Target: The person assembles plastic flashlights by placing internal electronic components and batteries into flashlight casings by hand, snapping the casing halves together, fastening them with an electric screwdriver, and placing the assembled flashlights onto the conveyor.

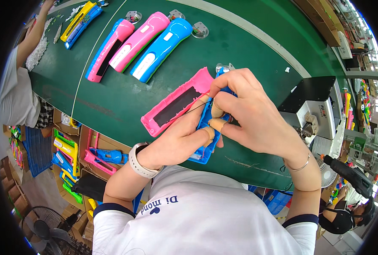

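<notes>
My left hand (182, 138) is closed round a blue half-shell (202, 155) of a flashlight-shaped case, held over the table's near side. Above it my right hand (255, 114) bends in, thumb and fingertips pinched together inside the shell; whatever they grip is hidden. Beige covers wrap several of my fingertips. Thin red and black wires (193, 109) run across by my left fingers toward a pink half-shell (202, 81), which lies open side up with a black strip inside. A clear round lens piece (225, 68) shows at the blue shell's far end.
Three closed flashlight cases, pink-and-blue (108, 51), pink (140, 40) and blue (163, 49), lie at the far left on the green table (257, 55). A black-and-white machine (316, 112) stands right, near a power screwdriver (348, 174). Another person (16, 89) works at left, above boxes of shells (99, 157).
</notes>
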Tool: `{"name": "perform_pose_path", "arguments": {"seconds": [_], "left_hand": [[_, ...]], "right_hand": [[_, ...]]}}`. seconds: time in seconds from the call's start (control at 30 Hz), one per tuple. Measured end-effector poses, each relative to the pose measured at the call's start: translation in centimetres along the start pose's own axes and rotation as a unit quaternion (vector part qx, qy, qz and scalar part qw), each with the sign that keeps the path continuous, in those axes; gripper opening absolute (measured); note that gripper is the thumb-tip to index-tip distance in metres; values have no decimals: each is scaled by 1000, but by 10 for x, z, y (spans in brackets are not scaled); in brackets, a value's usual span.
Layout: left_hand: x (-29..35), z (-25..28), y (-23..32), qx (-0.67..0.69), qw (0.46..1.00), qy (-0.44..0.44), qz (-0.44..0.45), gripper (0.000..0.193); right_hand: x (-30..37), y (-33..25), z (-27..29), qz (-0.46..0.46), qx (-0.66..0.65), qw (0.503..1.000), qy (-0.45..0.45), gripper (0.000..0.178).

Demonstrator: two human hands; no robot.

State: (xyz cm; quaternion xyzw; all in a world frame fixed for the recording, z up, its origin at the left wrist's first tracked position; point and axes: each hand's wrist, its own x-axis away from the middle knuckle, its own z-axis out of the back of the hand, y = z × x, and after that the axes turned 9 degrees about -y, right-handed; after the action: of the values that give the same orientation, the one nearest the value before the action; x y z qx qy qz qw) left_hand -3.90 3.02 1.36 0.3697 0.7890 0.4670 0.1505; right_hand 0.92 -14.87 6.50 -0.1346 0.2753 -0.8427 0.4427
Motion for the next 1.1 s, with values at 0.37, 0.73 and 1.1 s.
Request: {"name": "perform_pose_path", "arguments": {"seconds": [0.37,0.73,1.1], "left_hand": [[-4,-6,4,55,998,-24,32,64],[-11,-6,-15,42,998,48,-21,58],[-13,-6,-22,31,996,63,-58,57]], "right_hand": [[5,5,-2,-10,17,999,33,19],[29,-18,-12,85,80,993,-22,23],[31,-10,-21,86,165,982,24,21]]}}
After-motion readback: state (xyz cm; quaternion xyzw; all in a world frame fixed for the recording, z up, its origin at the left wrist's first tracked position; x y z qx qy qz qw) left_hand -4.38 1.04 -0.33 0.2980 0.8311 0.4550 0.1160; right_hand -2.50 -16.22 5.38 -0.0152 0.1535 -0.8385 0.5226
